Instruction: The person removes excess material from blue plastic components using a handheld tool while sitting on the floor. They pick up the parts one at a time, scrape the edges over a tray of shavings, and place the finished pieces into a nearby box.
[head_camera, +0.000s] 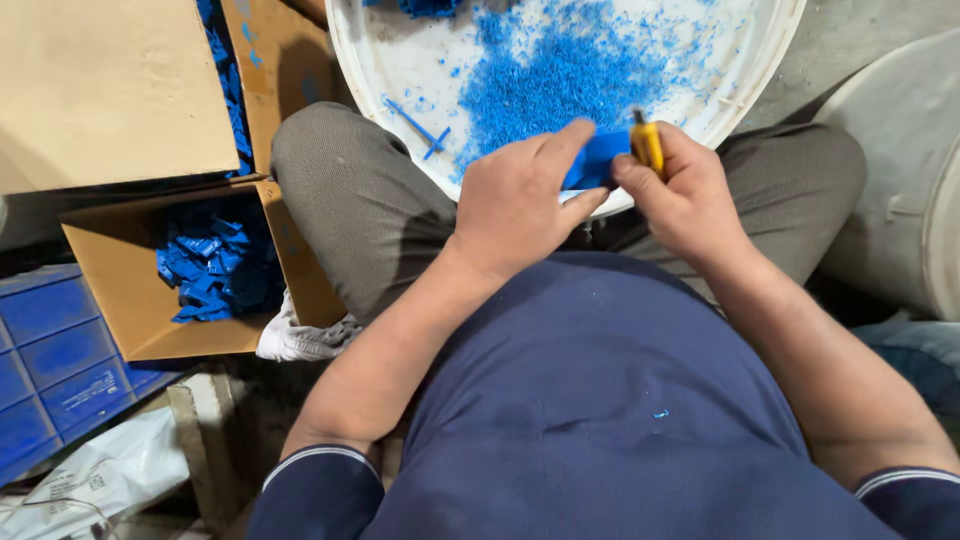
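My left hand (520, 200) grips a small blue plastic part (598, 158) between thumb and fingers, just over the near rim of a white round basin (400, 90). My right hand (685, 195) is closed around a yellow-handled knife (647, 145), whose tip touches the blue part. Blue plastic shavings (560, 80) lie heaped inside the basin, with a few longer blue strips beside them. The basin rests between my knees.
An open cardboard box (140, 300) holding several blue plastic parts (210, 270) stands at my left knee. A blue crate (55, 360) and a white plastic bag (100, 475) lie at lower left. A white cloth (300, 335) sits under my left thigh. A pale round container (900, 180) stands at right.
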